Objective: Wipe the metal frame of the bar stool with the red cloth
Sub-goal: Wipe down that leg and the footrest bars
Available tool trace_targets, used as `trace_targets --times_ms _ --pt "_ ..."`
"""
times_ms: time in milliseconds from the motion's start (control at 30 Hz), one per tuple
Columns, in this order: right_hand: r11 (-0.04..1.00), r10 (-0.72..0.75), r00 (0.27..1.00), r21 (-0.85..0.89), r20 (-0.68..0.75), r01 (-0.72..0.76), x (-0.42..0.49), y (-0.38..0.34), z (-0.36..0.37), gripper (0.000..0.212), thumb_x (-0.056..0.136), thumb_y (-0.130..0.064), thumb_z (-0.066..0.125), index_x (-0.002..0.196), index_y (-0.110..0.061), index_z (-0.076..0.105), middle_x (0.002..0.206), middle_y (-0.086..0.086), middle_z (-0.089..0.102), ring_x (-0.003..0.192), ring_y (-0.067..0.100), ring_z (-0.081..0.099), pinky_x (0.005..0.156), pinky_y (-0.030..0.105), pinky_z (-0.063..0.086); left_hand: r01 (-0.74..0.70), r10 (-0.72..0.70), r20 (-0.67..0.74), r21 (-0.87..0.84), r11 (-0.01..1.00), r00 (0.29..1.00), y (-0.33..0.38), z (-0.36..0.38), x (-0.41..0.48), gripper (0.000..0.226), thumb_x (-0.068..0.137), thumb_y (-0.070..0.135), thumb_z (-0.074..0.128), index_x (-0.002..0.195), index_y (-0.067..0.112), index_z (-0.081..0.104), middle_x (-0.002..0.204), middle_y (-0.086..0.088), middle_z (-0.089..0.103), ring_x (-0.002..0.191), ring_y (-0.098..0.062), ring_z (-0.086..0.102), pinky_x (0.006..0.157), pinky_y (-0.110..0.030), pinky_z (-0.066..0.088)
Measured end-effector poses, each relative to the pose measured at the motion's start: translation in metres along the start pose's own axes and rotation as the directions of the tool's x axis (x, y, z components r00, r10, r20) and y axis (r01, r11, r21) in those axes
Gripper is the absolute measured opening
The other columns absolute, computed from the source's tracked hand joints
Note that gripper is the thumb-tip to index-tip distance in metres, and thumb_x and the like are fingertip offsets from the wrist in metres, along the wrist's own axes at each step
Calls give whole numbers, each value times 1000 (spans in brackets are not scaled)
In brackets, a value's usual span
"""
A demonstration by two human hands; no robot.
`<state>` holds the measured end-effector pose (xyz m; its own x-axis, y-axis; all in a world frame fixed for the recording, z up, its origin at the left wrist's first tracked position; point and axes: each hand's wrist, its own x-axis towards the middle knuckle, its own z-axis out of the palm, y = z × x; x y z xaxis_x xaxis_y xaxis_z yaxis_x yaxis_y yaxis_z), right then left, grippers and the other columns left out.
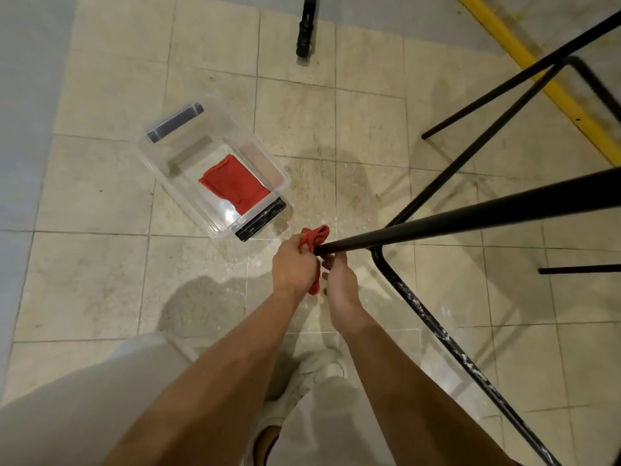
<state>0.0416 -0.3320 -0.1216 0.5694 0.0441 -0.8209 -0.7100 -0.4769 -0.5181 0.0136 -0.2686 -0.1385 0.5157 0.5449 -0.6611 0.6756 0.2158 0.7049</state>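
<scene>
Pale trousers (pixel 84 398) and a white shoe (pixel 319 371) lie at 6 o'clock, nearest the lens, with both bare forearms reaching up from there to frame centre.

Left hand (pixel 295 267): fingers curled tight, clamped on a bunched red cloth (pixel 316 238). The cloth is wrapped over the tip of a stool leg, and a tail of it hangs between the two hands.

Right hand (pixel 341 284): just beside the left, at its 4 o'clock. Fingers reach up to the underside of the leg, directly behind the cloth. Cannot tell whether they close round it.

Stool frame (pixel 470 216): black metal, off the floor at this end. The gripped leg's long axis runs from the 3 o'clock edge to centre, tip pointing to about 8 o'clock. A thinner bar (pixel 437 334), speckled white, branches off near the hands and runs to 5 o'clock. More legs cross at 2 o'clock.

Clear plastic bin (pixel 188 153): on the tiled floor (pixel 100 280) at 10 o'clock from the hands, near but apart, with dark latches at both short ends. It holds a second red cloth (pixel 235 185), folded flat on the bottom.
</scene>
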Motion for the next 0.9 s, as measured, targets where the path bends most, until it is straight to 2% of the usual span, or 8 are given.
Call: trace_targets --times_ms 133,167,267,367,533,667,767,900 --pt "1000 -16 1000 -10 13 16 -27 -7 -9 53 101 -46 20 119 -18 62 95 2 63 94 16 56 95 33 45 -65 64 -25 -44 997 998 26 -4 -31 31 100 10 35 121 14 57 81 3 61 54 -4 59 45 -6 42" --pt "999 -31 999 -13 19 31 -36 -8 -12 53 101 -46 19 118 -18 62 96 3 63 96 17 56 98 34 44 -81 80 -30 -49 995 996 32 -5 -40 31 100 10 36 122 13 57 77 7 57 52 -2 57 44 -4 40" --pt "996 -87 996 25 32 87 -59 -11 -19 48 102 -43 20 117 -19 59 100 2 59 95 14 54 93 29 43 -148 147 -42 -44 988 988 49 -10 -62 32 99 11 39 123 15 59 97 0 66 78 -5 61 66 -5 43" --pt "987 -124 992 104 26 121 -82 -14 -23 39 102 -41 24 115 -24 56 104 -2 60 95 11 53 86 26 41 -214 212 -42 -48 976 976 63 -15 -81 31 98 12 42 122 17 60 107 0 67 96 -13 60 86 -20 43" --pt "976 -148 988 168 40 139 -111 -11 -26 44 96 -56 26 119 -30 53 98 -7 61 97 12 53 97 34 39 -348 348 -7 -31 937 938 87 -25 -111 32 97 14 46 125 21 59 104 9 64 98 -5 57 88 -15 41" --pt "965 -166 985 213 39 154 -129 -19 -34 48 97 -54 27 128 -26 51 115 0 62 101 12 56 105 41 39 -380 379 -30 -34 925 925 99 -26 -127 31 96 17 49 125 22 59 108 7 65 99 -8 59 88 -17 43" --pt "968 -212 977 142 9 209 -135 -25 -42 47 97 -51 30 123 -23 57 113 0 66 100 14 60 94 35 45 -368 364 -71 -55 928 929 103 -25 -134 27 95 18 51 121 20 58 107 7 64 96 -7 58 84 -16 42" --pt "942 -334 942 -4 -25 334 -146 -26 -56 45 90 -50 36 97 -13 61 85 2 64 80 19 58 72 32 45 -330 318 -153 -59 942 936 104 -24 -142 14 92 17 56 105 17 52 101 1 65 92 -15 63 80 -24 49"
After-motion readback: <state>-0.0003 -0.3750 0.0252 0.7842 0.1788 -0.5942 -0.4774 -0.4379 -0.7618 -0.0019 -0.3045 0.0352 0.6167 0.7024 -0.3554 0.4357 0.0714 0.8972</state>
